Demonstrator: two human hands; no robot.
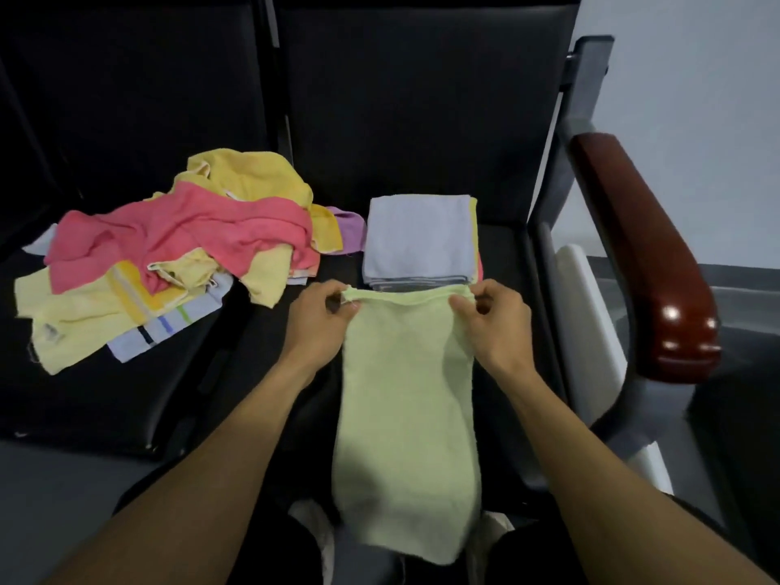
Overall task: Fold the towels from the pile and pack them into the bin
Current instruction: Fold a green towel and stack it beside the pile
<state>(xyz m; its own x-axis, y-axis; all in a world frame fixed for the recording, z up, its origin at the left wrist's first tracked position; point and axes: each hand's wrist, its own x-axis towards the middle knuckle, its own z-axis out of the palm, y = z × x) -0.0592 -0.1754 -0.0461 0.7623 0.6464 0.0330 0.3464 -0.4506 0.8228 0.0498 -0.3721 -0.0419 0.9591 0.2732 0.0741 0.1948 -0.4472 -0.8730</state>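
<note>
A pale green towel [405, 399] lies lengthwise over the front of the black seat and hangs off its near edge. My left hand [320, 320] pinches its far left corner, and my right hand [494, 323] pinches its far right corner. Just beyond the green towel sits a stack of folded towels [418, 238] with a light blue one on top. The loose pile [169, 247] of pink, yellow, striped and purple towels is spread on the left seat. No bin is in view.
Black seat backs [422, 99] rise behind the towels. A dark red armrest [645, 255] on a grey frame stands at the right, with a white part [591, 323] below it. The grey floor shows at the bottom left.
</note>
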